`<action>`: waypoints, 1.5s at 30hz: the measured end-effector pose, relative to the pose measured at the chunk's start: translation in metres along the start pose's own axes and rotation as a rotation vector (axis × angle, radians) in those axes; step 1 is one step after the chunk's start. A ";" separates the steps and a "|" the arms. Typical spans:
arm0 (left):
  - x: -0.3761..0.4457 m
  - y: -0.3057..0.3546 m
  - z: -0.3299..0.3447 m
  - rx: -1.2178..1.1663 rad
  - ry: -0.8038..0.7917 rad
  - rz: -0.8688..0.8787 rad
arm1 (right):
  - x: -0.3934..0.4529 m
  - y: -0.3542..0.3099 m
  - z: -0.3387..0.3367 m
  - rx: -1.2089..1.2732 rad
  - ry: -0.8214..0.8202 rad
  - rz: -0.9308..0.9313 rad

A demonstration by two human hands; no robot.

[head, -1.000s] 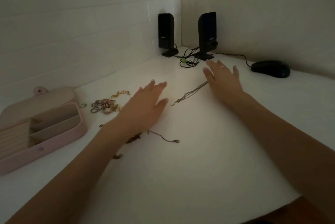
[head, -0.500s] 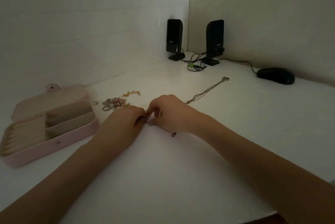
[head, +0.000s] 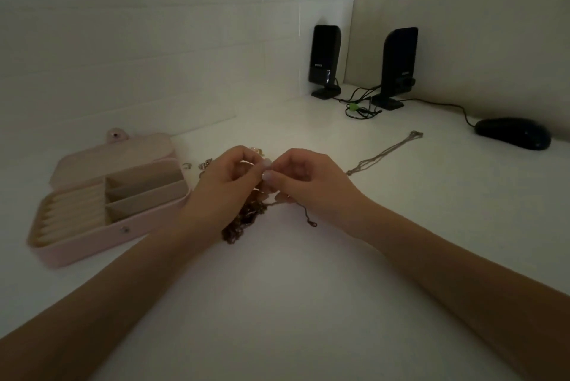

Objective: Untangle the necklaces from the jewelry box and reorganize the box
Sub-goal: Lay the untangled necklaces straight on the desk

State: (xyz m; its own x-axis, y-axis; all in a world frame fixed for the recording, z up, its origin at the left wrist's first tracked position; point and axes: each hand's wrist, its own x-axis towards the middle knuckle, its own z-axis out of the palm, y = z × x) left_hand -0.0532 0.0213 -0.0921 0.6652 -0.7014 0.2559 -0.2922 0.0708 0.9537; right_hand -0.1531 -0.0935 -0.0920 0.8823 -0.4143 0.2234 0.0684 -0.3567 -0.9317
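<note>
Tangled necklace (head: pixel 246 217) between both hands (head: pixel 268 177)

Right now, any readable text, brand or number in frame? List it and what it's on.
Nothing legible.
Left speaker: small pale mark on its front, too blurred to read.
Right speaker: small pale mark on its front, too blurred to read.
Pink jewelry box, mouse, necklaces: no lettering visible.

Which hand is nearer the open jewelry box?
Left. The left hand works beside the jewelry box, near its right end; the right hand is farther right, beyond the left.
</note>
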 end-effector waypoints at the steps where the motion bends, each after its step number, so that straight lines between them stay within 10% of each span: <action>1: -0.001 0.001 0.001 0.012 -0.024 0.019 | 0.000 0.000 0.001 0.040 0.009 0.012; 21: -0.008 0.000 -0.007 0.181 -0.003 0.029 | 0.008 -0.017 -0.042 1.212 0.073 0.280; 36: -0.003 0.007 -0.018 0.302 0.110 0.097 | 0.007 -0.021 -0.053 0.898 0.180 0.218; 45: -0.009 0.004 -0.015 0.644 0.106 0.204 | -0.005 -0.029 -0.054 0.696 -0.114 0.211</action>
State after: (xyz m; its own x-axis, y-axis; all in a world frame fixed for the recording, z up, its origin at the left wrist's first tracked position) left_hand -0.0500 0.0387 -0.0882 0.6074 -0.6437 0.4657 -0.7477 -0.2651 0.6088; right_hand -0.1845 -0.1267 -0.0504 0.9497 -0.3122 0.0233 0.1381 0.3509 -0.9262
